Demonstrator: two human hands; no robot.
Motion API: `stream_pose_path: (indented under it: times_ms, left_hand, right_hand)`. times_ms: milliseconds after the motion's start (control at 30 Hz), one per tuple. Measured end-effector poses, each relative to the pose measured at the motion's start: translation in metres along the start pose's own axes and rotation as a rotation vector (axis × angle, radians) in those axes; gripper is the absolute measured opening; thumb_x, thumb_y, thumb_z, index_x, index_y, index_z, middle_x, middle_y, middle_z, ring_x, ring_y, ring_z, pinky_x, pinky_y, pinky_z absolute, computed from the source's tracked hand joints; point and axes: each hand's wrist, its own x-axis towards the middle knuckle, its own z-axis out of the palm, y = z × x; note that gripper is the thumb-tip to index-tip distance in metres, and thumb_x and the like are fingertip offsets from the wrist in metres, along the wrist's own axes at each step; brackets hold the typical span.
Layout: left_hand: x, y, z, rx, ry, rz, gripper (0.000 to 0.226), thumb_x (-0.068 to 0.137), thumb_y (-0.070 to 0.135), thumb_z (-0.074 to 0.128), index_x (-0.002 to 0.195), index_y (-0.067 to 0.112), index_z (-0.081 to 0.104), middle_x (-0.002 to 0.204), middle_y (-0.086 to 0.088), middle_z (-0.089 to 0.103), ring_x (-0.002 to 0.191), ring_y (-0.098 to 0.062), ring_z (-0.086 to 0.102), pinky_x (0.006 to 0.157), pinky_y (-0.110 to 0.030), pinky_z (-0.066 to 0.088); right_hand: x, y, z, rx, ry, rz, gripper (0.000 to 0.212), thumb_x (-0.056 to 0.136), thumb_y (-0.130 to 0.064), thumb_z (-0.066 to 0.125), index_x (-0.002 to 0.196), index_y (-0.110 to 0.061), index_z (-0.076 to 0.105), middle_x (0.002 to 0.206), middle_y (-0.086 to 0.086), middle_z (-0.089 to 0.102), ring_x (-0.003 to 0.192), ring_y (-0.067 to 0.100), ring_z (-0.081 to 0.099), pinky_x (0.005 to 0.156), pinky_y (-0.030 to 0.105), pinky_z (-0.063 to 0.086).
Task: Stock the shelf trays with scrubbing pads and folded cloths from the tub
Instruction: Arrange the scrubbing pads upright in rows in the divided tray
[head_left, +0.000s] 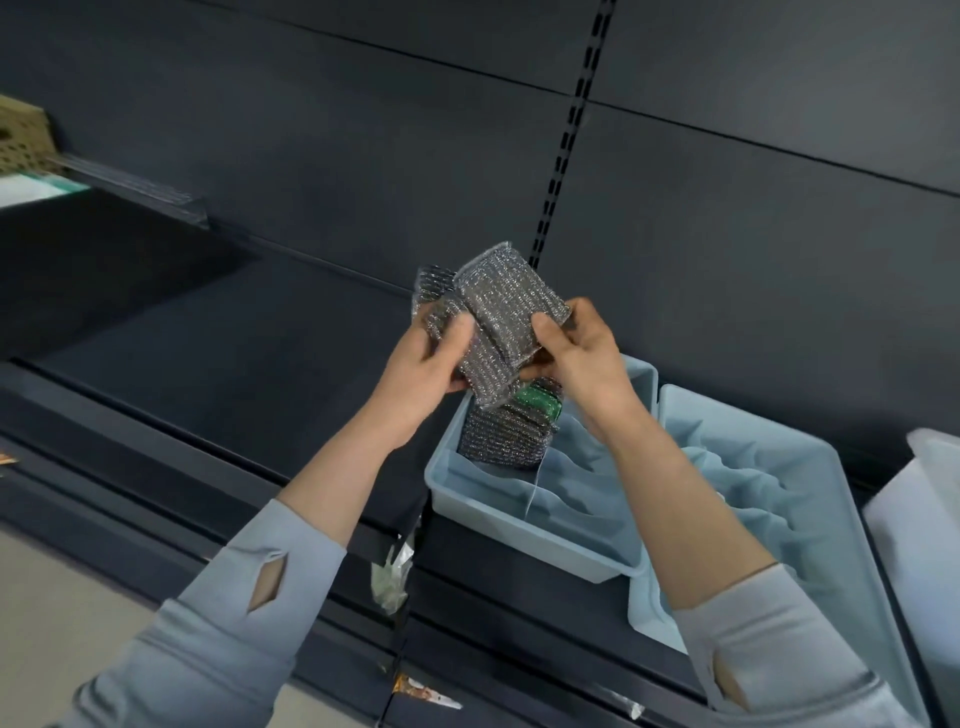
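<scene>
Both my hands hold a bunch of silver mesh scrubbing pads (506, 306) above the dark shelf. My left hand (434, 358) grips the lower left of the bunch, thumb on top. My right hand (576, 345) pinches the right edge of the top pad. Just below them stands a light blue tray (519, 514) on the shelf, with more silver pads (501, 431) stacked at its far end and a green pad (535, 400) on top of them. The tub is out of sight.
A second light blue tray (779, 467) sits right of the first, and a white container (924, 519) stands at the far right. The dark shelf board (208, 353) stretches to the left. Crumpled plastic wrap (389, 571) hangs at the shelf's front edge.
</scene>
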Motion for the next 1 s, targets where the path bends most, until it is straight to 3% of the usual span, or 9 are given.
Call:
stream_pose_path:
  times_ms: [100,200,267,367,433,533,733,900,1000]
  left_hand:
    - [0.002,-0.011,-0.001,0.148,0.060,0.028,0.021,0.091,0.025,0.065,0.108,0.035,0.058,0.108,0.010,0.070,0.104,-0.011,0.066,0.095,-0.043,0.053]
    - [0.005,-0.015,-0.008,0.055,0.220,-0.004,0.033,0.090,0.022,0.068,0.120,0.027,0.056,0.109,0.007,0.070,0.103,-0.014,0.067,0.097,-0.046,0.052]
    - [0.007,-0.017,-0.017,-0.009,0.305,-0.004,0.040,0.088,0.020,0.069,0.124,0.026,0.054,0.111,0.006,0.070,0.104,-0.014,0.067,0.097,-0.047,0.051]
    - [0.009,-0.017,-0.027,-0.069,0.381,0.014,0.039,0.089,0.018,0.068,0.120,0.033,0.051,0.112,0.006,0.070,0.105,-0.012,0.067,0.099,-0.047,0.050]
    - [0.008,-0.015,-0.028,-0.084,0.387,0.023,0.036,0.091,0.014,0.067,0.113,0.037,0.051,0.109,0.008,0.069,0.103,-0.010,0.067,0.100,-0.046,0.050]
    - [0.007,-0.014,-0.025,-0.080,0.367,0.033,0.037,0.090,0.015,0.067,0.115,0.036,0.051,0.111,0.006,0.069,0.106,-0.013,0.066,0.100,-0.047,0.050]
    - [0.001,-0.016,-0.017,-0.042,0.333,0.045,0.036,0.087,0.020,0.068,0.111,0.042,0.051,0.114,0.003,0.068,0.107,-0.015,0.066,0.098,-0.049,0.051]
    - [-0.004,-0.018,-0.018,-0.038,0.304,0.041,0.045,0.077,0.035,0.070,0.118,0.033,0.052,0.114,0.003,0.069,0.108,-0.018,0.066,0.098,-0.051,0.050]
    - [-0.005,-0.020,-0.017,-0.036,0.279,0.051,0.043,0.079,0.030,0.070,0.119,0.032,0.053,0.112,0.003,0.070,0.108,-0.018,0.066,0.098,-0.051,0.050]
  right_hand:
    - [-0.001,0.002,0.001,-0.027,0.107,-0.027,0.013,0.093,-0.025,0.060,0.091,-0.018,0.049,0.081,0.001,0.064,0.068,0.016,0.063,0.081,0.051,0.056]
    - [-0.006,0.004,-0.010,0.056,0.260,-0.101,0.022,0.088,-0.009,0.065,0.088,-0.019,0.045,0.069,-0.003,0.053,0.059,0.014,0.055,0.071,0.044,0.051]
    - [-0.016,0.007,-0.019,0.071,0.180,-0.113,0.037,0.086,0.002,0.065,0.104,-0.025,0.047,0.079,-0.003,0.054,0.065,0.015,0.056,0.066,0.037,0.054]
    - [-0.030,0.023,-0.034,-0.240,-0.097,-0.207,0.053,0.083,0.001,0.067,0.118,-0.036,0.056,0.116,-0.015,0.059,0.084,0.014,0.062,0.069,0.035,0.059]
    - [-0.036,0.035,-0.037,-0.533,-0.191,-0.242,0.042,0.080,-0.008,0.071,0.111,-0.035,0.063,0.115,-0.020,0.062,0.079,0.006,0.063,0.079,0.022,0.053]
    - [-0.043,0.048,-0.024,-0.706,-0.195,-0.359,0.029,0.077,-0.012,0.075,0.100,-0.025,0.064,0.096,-0.013,0.064,0.080,-0.002,0.055,0.075,0.003,0.038]
    - [-0.043,0.067,-0.007,-0.910,-0.124,-0.590,0.022,0.077,-0.008,0.074,0.086,-0.019,0.058,0.088,-0.008,0.062,0.083,0.013,0.058,0.074,0.031,0.052]
    - [-0.044,0.080,-0.009,-1.041,-0.170,-0.625,0.017,0.075,-0.018,0.080,0.078,-0.019,0.063,0.077,-0.008,0.064,0.087,0.015,0.046,0.065,0.033,0.050]
    - [-0.040,0.074,-0.004,-1.001,-0.074,-0.649,0.010,0.082,-0.027,0.074,0.085,-0.020,0.069,0.088,-0.007,0.065,0.091,0.017,0.049,0.073,0.031,0.050]
